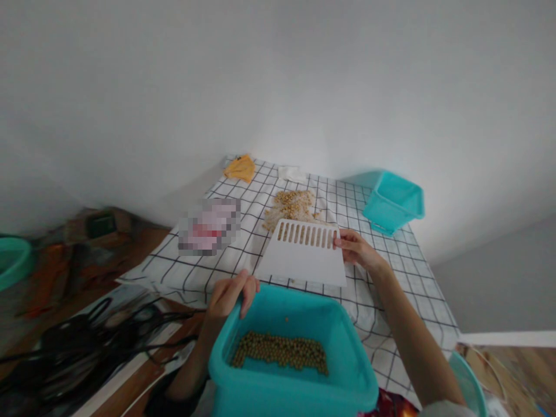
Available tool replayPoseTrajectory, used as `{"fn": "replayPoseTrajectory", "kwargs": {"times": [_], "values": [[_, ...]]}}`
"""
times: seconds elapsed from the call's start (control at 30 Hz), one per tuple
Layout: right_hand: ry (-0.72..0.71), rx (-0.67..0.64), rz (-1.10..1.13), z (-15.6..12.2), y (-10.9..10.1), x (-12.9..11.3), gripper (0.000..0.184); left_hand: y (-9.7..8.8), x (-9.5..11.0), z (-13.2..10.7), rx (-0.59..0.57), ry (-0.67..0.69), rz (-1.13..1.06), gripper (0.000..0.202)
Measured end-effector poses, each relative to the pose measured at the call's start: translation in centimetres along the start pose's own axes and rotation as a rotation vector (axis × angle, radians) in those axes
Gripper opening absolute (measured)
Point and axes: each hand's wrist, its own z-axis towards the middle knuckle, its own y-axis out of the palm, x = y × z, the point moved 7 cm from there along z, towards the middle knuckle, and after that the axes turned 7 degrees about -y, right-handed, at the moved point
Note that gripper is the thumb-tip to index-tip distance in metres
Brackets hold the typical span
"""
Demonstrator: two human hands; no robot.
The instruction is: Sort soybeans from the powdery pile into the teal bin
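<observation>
My left hand [231, 295] is closed over the far left rim of a turquoise plastic tub [347, 370] held near my body; a layer of round beans [280, 350] lies in its bottom. My right hand [356, 249] pinches the right upper corner of a white flat scoop [304, 260] with a row of slots along its far edge. The scoop rests tilted on the checked tablecloth [391, 266], just beyond the tub. A pile of tan beans and husks [292, 207] lies on the cloth right behind the scoop.
A second turquoise tub [394, 201] sits tipped at the table's far right. An orange cloth [240, 168] and a white scrap [291, 172] lie by the wall. A blurred packet [209, 226] lies left of the pile. Black cables [87, 336] and tools clutter the left bench.
</observation>
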Motion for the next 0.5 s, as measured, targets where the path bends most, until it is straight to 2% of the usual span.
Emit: {"fn": "replayPoseTrajectory", "kwargs": {"times": [0.1,0.3,0.5], "values": [[-0.067,0.142,0.025,0.3,-1.1,-0.5,0.026,0.0,0.0,-0.1,0.006,0.005,-0.004,0.064],[-0.292,0.438,0.114,-0.1,-4.2,-2.5,0.031,0.0,-0.1,-0.1,0.014,0.005,-0.031,0.063],[-0.346,0.626,0.164,-1.4,-7.3,-2.4,0.023,0.0,-0.1,-0.2,-0.001,-0.003,-0.042,0.063]]}}
